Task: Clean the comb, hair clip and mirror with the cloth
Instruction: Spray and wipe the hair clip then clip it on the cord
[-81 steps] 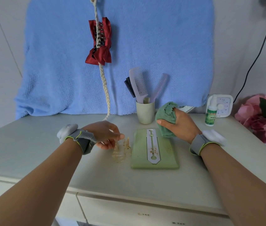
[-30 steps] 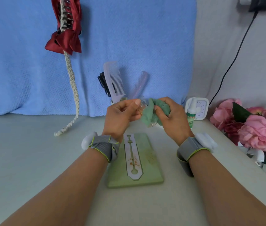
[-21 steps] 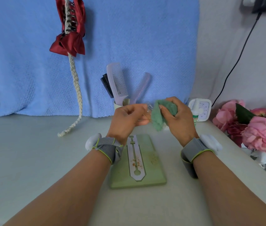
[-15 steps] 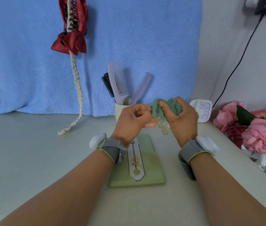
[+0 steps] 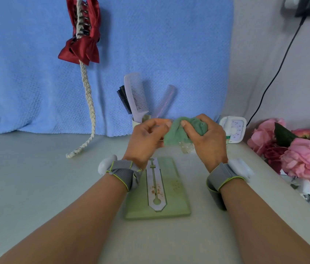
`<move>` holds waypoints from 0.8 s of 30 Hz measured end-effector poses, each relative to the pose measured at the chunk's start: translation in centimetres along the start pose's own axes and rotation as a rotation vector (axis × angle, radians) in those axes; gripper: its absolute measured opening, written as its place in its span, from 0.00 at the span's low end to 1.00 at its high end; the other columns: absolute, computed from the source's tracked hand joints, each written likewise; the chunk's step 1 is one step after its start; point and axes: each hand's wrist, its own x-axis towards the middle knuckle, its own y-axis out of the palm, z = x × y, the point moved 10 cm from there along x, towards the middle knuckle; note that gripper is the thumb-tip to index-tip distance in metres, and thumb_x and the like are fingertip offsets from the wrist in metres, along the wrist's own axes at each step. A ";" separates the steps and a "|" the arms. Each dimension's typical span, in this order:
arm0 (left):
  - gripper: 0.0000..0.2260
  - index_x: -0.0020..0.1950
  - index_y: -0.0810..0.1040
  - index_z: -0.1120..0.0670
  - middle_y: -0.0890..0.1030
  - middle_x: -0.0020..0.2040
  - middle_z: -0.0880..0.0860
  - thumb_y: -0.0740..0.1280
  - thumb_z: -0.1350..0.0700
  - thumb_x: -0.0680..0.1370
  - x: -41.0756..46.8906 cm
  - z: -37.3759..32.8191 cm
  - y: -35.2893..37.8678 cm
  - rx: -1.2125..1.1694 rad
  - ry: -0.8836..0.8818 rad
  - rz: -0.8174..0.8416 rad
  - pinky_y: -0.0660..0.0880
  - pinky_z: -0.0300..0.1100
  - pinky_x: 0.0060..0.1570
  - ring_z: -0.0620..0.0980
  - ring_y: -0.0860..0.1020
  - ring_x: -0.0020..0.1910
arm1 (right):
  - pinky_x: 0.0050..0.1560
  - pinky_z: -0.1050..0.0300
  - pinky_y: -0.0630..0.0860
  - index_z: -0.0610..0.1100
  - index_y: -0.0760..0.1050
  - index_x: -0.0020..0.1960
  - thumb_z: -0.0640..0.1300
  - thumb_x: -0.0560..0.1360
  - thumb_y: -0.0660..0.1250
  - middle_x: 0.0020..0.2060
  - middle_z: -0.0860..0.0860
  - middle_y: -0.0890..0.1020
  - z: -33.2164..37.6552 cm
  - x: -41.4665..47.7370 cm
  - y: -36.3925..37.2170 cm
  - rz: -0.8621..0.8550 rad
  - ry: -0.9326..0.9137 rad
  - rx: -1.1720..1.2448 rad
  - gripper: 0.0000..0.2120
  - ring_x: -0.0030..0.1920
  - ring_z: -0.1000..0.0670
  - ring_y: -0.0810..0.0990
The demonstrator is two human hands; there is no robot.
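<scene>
Both hands are raised above the counter. My left hand (image 5: 146,139) pinches one end of a clear hair clip (image 5: 186,147), most of it hidden under a green cloth (image 5: 177,133). My right hand (image 5: 206,139) grips the cloth bunched around the clip. Below the hands lies a green folding mirror (image 5: 177,195), face down on the counter, with brownish specks on its white stand strip. A lilac comb (image 5: 136,95), a second lilac comb (image 5: 164,101) and a black brush (image 5: 124,99) stand in a cup (image 5: 136,122) behind my left hand.
A blue towel (image 5: 36,73) hangs on the back wall, with a red bow clip (image 5: 82,40) on a braided rope (image 5: 89,103). A white timer (image 5: 235,130) stands at the right. Pink flowers (image 5: 302,155) crowd the right edge. A black cable (image 5: 275,73) runs down the wall.
My left hand lifted the clear clip from the counter and my right hand brought the cloth to it. Over the last second the cloth has shifted over the clip.
</scene>
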 end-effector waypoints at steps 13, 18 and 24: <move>0.13 0.56 0.78 0.67 0.84 0.47 0.62 0.67 0.58 0.79 -0.1 -1.6 -2.4 -0.145 0.132 -0.226 0.81 0.43 0.46 0.54 0.84 0.45 | 0.51 0.58 0.77 0.51 0.79 0.50 0.42 0.74 0.70 0.43 0.59 0.81 0.8 0.5 0.3 0.116 -0.130 -0.033 0.06 0.46 0.58 0.79; 0.13 0.58 0.76 0.66 0.84 0.49 0.60 0.67 0.58 0.79 -0.1 -1.3 -2.2 -0.224 0.112 -0.228 0.80 0.42 0.47 0.54 0.83 0.48 | 0.39 0.55 0.83 0.49 0.80 0.58 0.51 0.81 0.62 0.47 0.54 0.84 0.5 -0.3 1.1 0.077 0.086 0.326 0.11 0.45 0.55 0.83; 0.07 0.56 0.72 0.61 0.81 0.38 0.52 0.65 0.64 0.79 -0.1 0.6 1.2 -0.227 -0.056 0.036 0.80 0.45 0.52 0.48 0.82 0.40 | 0.41 0.59 0.78 0.52 0.82 0.52 0.52 0.74 0.72 0.46 0.58 0.85 -0.3 -0.1 1.6 0.095 0.065 0.253 0.08 0.43 0.59 0.82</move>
